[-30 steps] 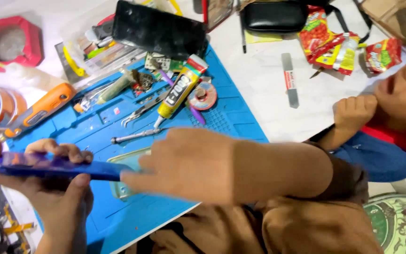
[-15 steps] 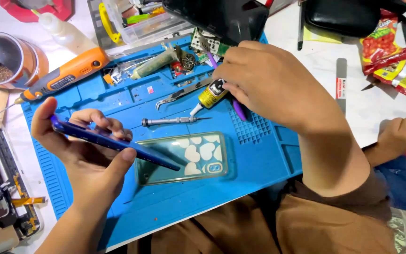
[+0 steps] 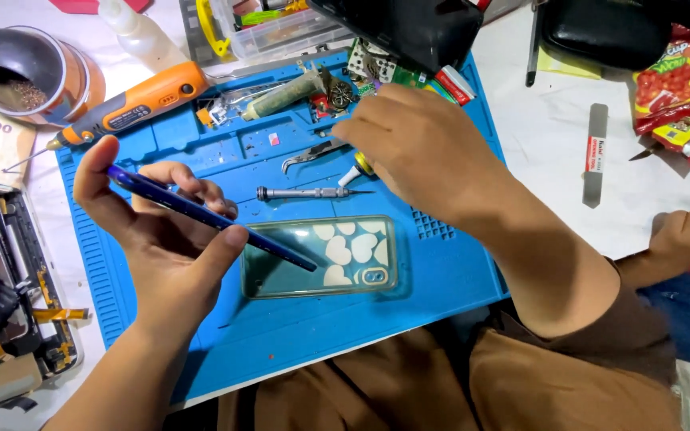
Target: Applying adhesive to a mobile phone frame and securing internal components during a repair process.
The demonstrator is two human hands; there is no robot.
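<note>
One phone case (image 3: 323, 257) with heart shapes lies flat on the blue mat (image 3: 281, 335), nearest the body. Above it, the left hand (image 3: 157, 239) clamps one blue phone (image 3: 201, 214) edge-on between thumb and fingers, tilted. One screwdriver (image 3: 305, 192) and one pair of tweezers (image 3: 309, 154) lie beyond. The right hand (image 3: 417, 148) is curled over what appears to be one glue tube (image 3: 354, 171); its grip cannot be confirmed. One orange rotary tool (image 3: 133, 105) lies farthest.
</note>
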